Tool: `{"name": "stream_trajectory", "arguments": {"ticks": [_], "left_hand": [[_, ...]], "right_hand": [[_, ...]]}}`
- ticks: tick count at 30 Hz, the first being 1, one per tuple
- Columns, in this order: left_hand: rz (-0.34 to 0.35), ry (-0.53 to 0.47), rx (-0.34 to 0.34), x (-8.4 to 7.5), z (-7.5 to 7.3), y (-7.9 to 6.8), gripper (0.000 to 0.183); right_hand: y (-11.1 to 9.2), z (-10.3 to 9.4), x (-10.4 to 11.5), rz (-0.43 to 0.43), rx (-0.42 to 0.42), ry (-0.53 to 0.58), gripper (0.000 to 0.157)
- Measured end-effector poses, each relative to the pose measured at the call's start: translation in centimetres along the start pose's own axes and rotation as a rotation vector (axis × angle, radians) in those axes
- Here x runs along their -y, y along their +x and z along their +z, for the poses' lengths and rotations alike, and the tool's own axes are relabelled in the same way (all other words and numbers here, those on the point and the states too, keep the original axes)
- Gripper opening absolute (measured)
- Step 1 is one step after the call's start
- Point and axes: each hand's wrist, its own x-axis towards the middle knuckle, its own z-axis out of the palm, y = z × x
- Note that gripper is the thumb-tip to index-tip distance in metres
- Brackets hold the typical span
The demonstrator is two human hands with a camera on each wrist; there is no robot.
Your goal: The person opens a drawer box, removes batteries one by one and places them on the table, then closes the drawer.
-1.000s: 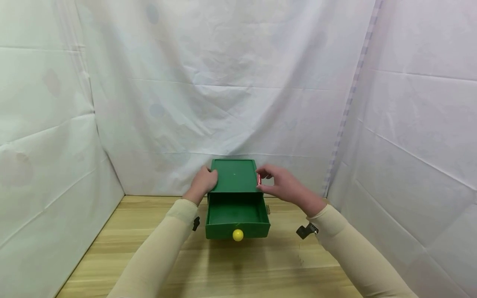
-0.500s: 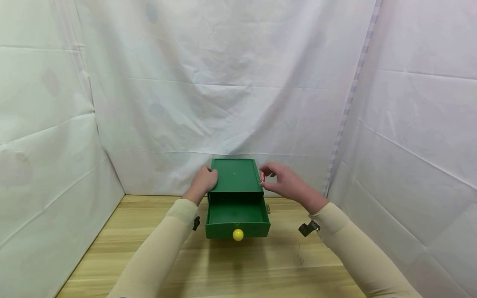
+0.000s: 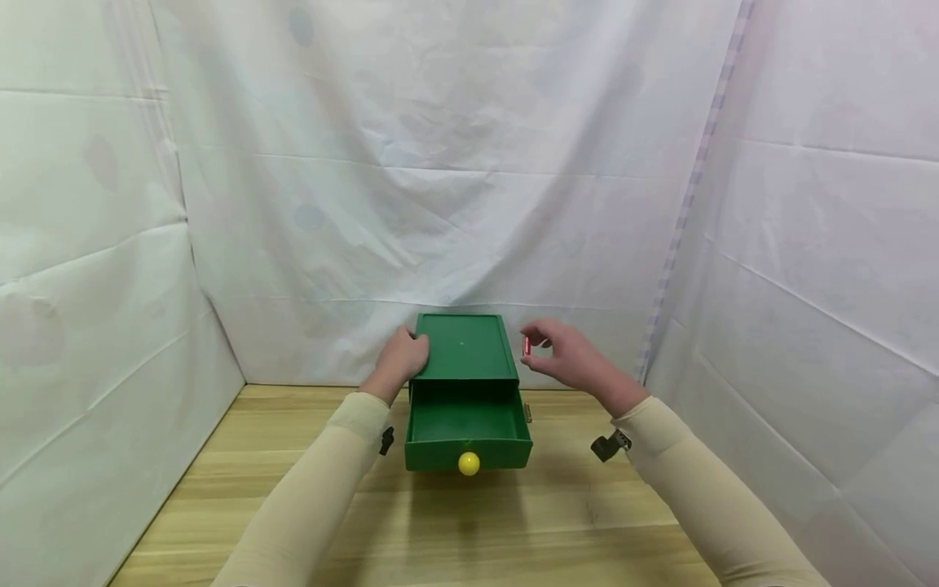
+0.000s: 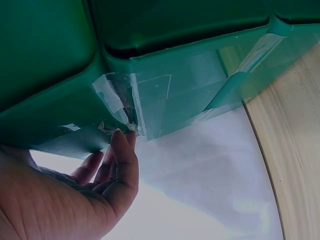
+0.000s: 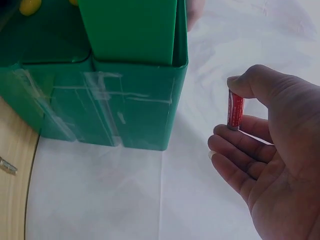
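A green drawer cabinet (image 3: 466, 346) stands on the table, its top drawer (image 3: 468, 416) pulled out, with a yellow knob (image 3: 469, 464) on the front. My left hand (image 3: 400, 355) grips the cabinet's left top edge; in the left wrist view its curled fingers (image 4: 122, 170) touch the green wall. To the right of the cabinet and apart from it, my right hand (image 3: 568, 355) pinches a small red battery (image 5: 235, 110). Thumb and fingertips hold the battery by its two ends, roughly upright in the right wrist view. The visible floor of the drawer shows nothing lying on it.
A small metallic piece (image 3: 527, 412) lies on the wooden table (image 3: 293, 456) just right of the drawer. Clear tape (image 5: 102, 95) binds the cabinet's stacked sections. White cloth (image 3: 455, 163) hangs behind and on both sides.
My right hand has moved to the right with the battery, from the cabinet's right edge to a little apart from it. The left hand and the drawer have stayed put.
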Motion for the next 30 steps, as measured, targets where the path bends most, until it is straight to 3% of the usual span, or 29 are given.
{"name": "stream_trajectory", "arguments": {"ticks": [30], "left_hand": [[0.0,-0.033,0.012,-0.1,-0.1,-0.5,0.056]], "right_hand": [[1.3,0.6,-5.1,0.093,0.076,0.051,0.043]]}}
